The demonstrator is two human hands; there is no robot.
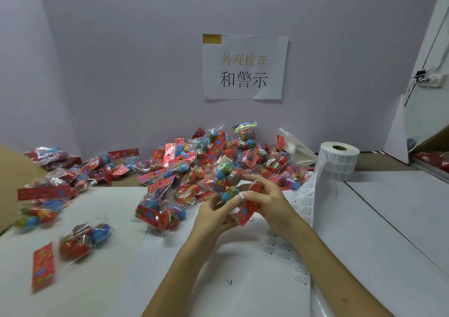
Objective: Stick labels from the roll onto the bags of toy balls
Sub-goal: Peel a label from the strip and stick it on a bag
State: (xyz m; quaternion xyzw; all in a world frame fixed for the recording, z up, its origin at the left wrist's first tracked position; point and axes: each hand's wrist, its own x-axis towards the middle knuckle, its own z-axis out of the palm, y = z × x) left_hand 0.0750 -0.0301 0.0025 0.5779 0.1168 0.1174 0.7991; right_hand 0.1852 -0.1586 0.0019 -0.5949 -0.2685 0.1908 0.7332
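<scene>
Both my hands hold one clear bag of toy balls [233,185] with a red card header above the middle of the table. My left hand [215,216] grips it from below and left. My right hand [263,197] curls its fingers round the bag's right side, by the red header. The label roll [339,161] stands upright at the right, and its strip of labels [301,202] trails down toward me past my right forearm. A big heap of bagged balls [206,161] lies behind my hands against the wall.
More bags lie at the left [46,195], one alone near the front left [82,240]. White paper sheets [376,231] cover the table. A cardboard flap [14,183] stands at the far left. A paper sign [244,67] hangs on the wall.
</scene>
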